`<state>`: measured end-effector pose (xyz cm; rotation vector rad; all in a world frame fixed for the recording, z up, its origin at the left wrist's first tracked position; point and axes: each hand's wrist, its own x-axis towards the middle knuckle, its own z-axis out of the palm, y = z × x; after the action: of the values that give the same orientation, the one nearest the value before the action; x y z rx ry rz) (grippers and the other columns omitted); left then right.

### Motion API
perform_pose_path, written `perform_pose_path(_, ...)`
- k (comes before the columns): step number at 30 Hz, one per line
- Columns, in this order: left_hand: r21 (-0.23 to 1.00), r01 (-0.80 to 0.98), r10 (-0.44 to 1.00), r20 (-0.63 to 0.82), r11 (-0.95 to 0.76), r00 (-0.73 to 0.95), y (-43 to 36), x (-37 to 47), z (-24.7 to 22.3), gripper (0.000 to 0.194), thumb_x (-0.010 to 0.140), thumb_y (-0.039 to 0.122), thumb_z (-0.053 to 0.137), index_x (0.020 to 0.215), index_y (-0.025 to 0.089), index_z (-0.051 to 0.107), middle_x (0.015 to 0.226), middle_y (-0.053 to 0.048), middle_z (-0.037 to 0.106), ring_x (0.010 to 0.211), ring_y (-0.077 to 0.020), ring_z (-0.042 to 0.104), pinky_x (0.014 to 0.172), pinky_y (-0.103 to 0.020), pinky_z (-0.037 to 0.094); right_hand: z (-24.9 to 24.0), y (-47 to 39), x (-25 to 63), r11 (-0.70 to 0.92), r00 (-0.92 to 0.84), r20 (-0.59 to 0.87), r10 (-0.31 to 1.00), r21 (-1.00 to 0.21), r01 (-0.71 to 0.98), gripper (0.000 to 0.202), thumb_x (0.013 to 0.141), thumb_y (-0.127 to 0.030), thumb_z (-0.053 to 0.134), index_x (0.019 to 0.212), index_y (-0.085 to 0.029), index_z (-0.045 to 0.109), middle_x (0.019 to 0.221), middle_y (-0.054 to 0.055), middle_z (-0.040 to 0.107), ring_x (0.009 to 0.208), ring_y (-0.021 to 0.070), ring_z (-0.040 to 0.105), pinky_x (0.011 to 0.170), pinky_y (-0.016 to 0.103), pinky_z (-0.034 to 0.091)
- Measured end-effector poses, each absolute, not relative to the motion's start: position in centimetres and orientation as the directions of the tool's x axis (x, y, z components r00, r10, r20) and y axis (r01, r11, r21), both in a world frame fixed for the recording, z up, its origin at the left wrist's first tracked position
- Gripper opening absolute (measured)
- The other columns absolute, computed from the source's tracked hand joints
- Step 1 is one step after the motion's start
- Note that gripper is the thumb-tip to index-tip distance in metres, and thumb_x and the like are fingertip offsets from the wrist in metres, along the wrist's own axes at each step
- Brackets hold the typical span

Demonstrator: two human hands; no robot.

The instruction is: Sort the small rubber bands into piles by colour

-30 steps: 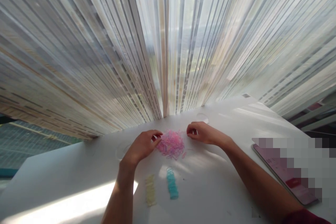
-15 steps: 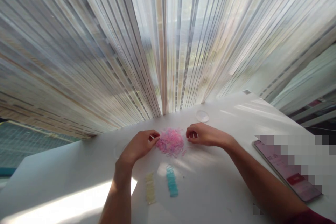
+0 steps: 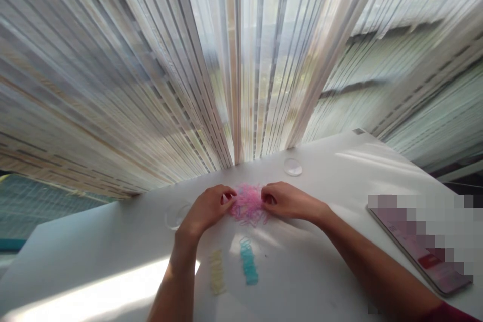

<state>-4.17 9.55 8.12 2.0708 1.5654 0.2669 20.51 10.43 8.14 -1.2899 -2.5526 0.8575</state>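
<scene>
A loose pile of small pink and purple rubber bands (image 3: 247,205) lies on the white table, between my hands. At its left edge my left hand (image 3: 213,207) curls in, thumb and fingertips nearly together and touching the bands. From the right, my right hand (image 3: 281,200) reaches into the pile with its fingers bent and closed. Anything between the fingertips of either hand is too small to make out. Nearer to me lie a flat row of turquoise rubber bands (image 3: 249,263) and a row of pale yellow rubber bands (image 3: 217,271).
Behind the pile rests a clear round lid or dish (image 3: 293,166); another clear round piece (image 3: 174,215) is partly behind my left wrist. A phone (image 3: 422,251), partly pixelated, lies on the right of the table (image 3: 302,282). String curtains (image 3: 241,60) hang along the back edge.
Both hands have shifted: the left a little right, the right leftward into the pile's right side. The pile looks narrower. On the right, the curtain strands hang differently.
</scene>
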Motion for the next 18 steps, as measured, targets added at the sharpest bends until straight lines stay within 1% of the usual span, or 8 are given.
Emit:
perform_pose_path(4, 0.506, 0.838, 0.946, -0.117, -0.204, 0.301, 9.5, -4.5, 8.3, 0.026, 0.087, 0.037, 0.06, 0.101, 0.021, 0.073, 0.095, -0.004, 0.073, 0.077, -0.0178, 0.063, 0.08, -0.031, 0.05, 8.6, 10.6, 21.0, 0.457, -0.618, -0.108, 0.779, -0.576, 0.677, 0.011, 0.083, -0.019, 0.055, 0.079, -0.017, 0.066, 0.077, 0.003, 0.067, 0.068, 0.0141, 0.054, 0.061, 0.025, 0.033)
perform_pose_path(7, 0.489, 0.843, 0.966, -0.004, -0.224, 0.259, 9.5, -3.7, 7.9, 0.027, 0.09, 0.039, 0.059, 0.106, 0.02, 0.071, 0.101, -0.005, 0.071, 0.082, -0.0182, 0.064, 0.082, -0.031, 0.05, 8.8, 10.7, 21.3, 0.45, -0.612, -0.099, 0.785, -0.587, 0.672, 0.011, 0.083, -0.021, 0.056, 0.079, -0.017, 0.065, 0.078, 0.003, 0.067, 0.069, 0.0142, 0.054, 0.062, 0.025, 0.034)
perform_pose_path(10, 0.443, 0.87, 0.976, 0.075, -0.217, 0.205, 9.5, -2.3, 7.4, 0.022, 0.093, 0.036, 0.057, 0.103, 0.022, 0.071, 0.103, -0.004, 0.07, 0.09, -0.0185, 0.066, 0.083, -0.029, 0.049, 8.9, 10.9, 21.7, 0.44, -0.599, -0.095, 0.795, -0.589, 0.677, 0.011, 0.084, -0.023, 0.058, 0.08, -0.017, 0.066, 0.079, 0.003, 0.068, 0.07, 0.0146, 0.055, 0.063, 0.025, 0.035)
perform_pose_path(14, 0.364, 0.917, 0.986, 0.025, -0.165, 0.167, 9.5, -1.3, 6.9, 0.02, 0.093, 0.035, 0.057, 0.098, 0.023, 0.073, 0.101, -0.003, 0.07, 0.095, -0.0197, 0.067, 0.081, -0.028, 0.048, 8.7, 11.3, 22.2, 0.441, -0.596, -0.08, 0.799, -0.597, 0.671, 0.011, 0.085, -0.022, 0.058, 0.081, -0.017, 0.066, 0.079, 0.003, 0.068, 0.069, 0.0143, 0.055, 0.063, 0.024, 0.036)
perform_pose_path(18, 0.349, 0.923, 0.983, -0.025, -0.16, 0.18, 9.6, -1.3, 7.0, 0.021, 0.093, 0.033, 0.056, 0.101, 0.023, 0.073, 0.103, -0.003, 0.07, 0.098, -0.0198, 0.067, 0.084, -0.028, 0.048, 8.5, 11.5, 22.4, 0.453, -0.603, -0.06, 0.795, -0.603, 0.657, 0.01, 0.085, -0.021, 0.058, 0.083, -0.016, 0.067, 0.08, 0.003, 0.068, 0.07, 0.0145, 0.056, 0.064, 0.024, 0.036)
